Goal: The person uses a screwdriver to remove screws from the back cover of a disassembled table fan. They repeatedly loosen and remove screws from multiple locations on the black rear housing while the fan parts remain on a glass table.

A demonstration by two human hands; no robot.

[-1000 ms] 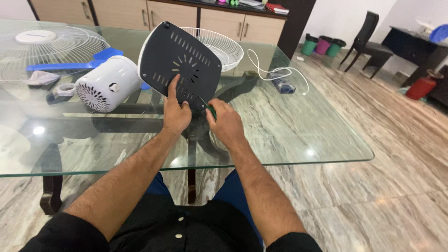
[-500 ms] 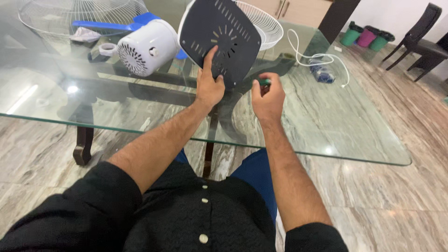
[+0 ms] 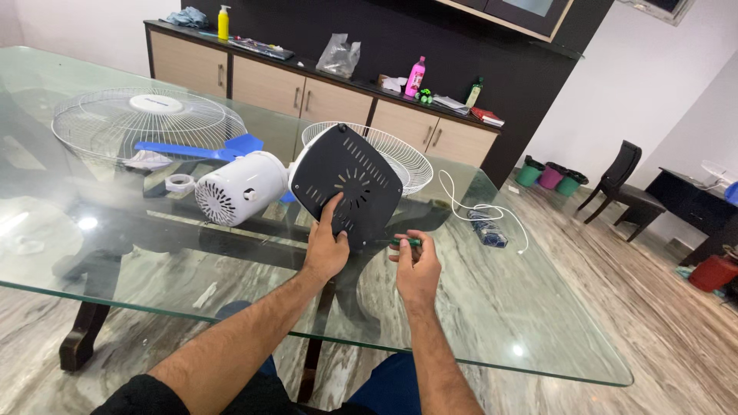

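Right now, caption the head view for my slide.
Left hand steadies a black vented fan base on the glass table; right hand holds a green-handled screwdriver.

Bright, even light; glare spots on glass table [image 3: 538, 307]; sharp.
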